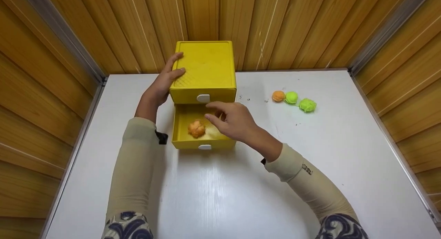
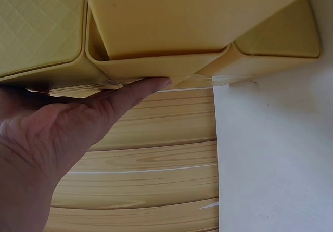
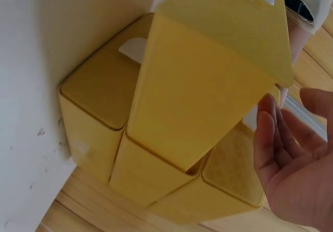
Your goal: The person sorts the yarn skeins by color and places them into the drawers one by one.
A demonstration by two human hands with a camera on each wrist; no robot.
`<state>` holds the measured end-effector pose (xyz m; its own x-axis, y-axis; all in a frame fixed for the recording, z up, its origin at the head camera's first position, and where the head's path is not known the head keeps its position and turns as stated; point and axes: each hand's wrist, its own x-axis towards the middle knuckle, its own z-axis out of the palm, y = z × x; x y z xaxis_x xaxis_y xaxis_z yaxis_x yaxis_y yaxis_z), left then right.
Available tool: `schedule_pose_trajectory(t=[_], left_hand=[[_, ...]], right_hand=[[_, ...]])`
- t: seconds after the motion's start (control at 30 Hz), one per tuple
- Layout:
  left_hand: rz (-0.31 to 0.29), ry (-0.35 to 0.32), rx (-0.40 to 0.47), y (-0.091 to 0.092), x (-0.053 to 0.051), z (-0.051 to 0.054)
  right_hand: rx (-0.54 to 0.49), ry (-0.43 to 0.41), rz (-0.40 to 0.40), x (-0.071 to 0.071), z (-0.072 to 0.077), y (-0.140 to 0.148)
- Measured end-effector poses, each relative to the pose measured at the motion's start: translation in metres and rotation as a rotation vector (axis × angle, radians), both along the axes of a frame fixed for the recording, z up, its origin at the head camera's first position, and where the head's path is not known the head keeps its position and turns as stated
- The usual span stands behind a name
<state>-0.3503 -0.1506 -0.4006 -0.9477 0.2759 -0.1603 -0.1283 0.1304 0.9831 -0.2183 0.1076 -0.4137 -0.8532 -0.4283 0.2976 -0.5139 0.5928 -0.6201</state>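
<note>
A yellow drawer box (image 1: 205, 65) stands at the table's back, with one drawer (image 1: 179, 125) pulled out and an orange crumpled ball (image 1: 196, 128) lying in it. The left hand (image 1: 162, 84) rests against the box's left side, fingertips on the top edge. In the left wrist view, that hand (image 2: 67, 125) lies along the yellow casing (image 2: 41, 29). Over the right part of the pulled-out drawer is the right hand (image 1: 237, 122), fingers loosely bent, thumb apart, nothing visible between them. The right wrist view has this hand (image 3: 296, 159) beside the extended drawer (image 3: 197, 86).
One orange ball (image 1: 278, 96) and two green balls (image 1: 291, 97) (image 1: 307, 105) lie in a row on the white table (image 1: 213, 190), right of the box. Wood-patterned walls (image 1: 293, 29) enclose the table behind and at both sides.
</note>
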Motion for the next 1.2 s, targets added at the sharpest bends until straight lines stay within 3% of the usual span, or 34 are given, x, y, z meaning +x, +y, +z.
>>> schedule_pose_trajectory(t=[0.2, 0.43, 0.77, 0.97, 1.2], left_hand=[[0.001, -0.008, 0.001, 0.0, 0.001, 0.0], [0.002, -0.009, -0.01, -0.006, 0.003, 0.002], [0.003, -0.013, -0.023, -0.01, 0.003, 0.006], [0.014, -0.022, -0.038, -0.011, 0.005, 0.002], [0.011, -0.013, -0.031, -0.011, 0.005, 0.004]], right_hand=[[-0.122, 0.071, -0.06, 0.005, -0.005, 0.025], [-0.148, 0.09, -0.14, -0.001, -0.015, 0.052], [-0.067, -0.04, -0.321, -0.018, -0.033, 0.098], [0.018, -0.191, -0.424, -0.036, -0.049, 0.128], [0.056, -0.265, -0.527, -0.057, -0.063, 0.153]])
